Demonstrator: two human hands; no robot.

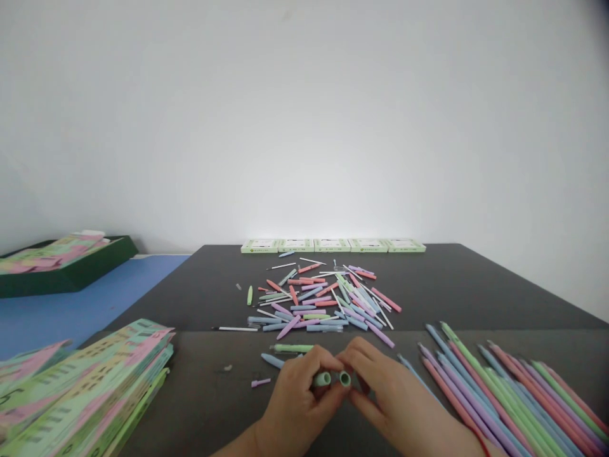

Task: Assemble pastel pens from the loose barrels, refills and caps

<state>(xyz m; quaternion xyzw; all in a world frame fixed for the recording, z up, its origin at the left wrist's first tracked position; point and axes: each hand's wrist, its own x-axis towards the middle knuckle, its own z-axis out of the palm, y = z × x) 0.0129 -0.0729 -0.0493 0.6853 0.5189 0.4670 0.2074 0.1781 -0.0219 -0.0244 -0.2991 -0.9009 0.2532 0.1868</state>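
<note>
My left hand (297,397) pinches a green pen part (322,379) with its open round end toward me. My right hand (387,397) pinches a second green pen part (345,379) right beside it; the two pieces almost touch. Both hands rest low at the near edge of the dark table (451,285). A loose heap of pastel pen barrels, caps and white refills (323,298) lies in the middle of the table beyond my hands. A green pen (292,348) and a blue piece (272,360) lie just left of my left hand.
A row of assembled pastel pens (504,387) fans out at the near right. Stacks of coloured printed cards (90,387) sit at the near left. Several green flat boxes (333,245) line the far edge. A dark tray of cards (66,260) stands at the far left.
</note>
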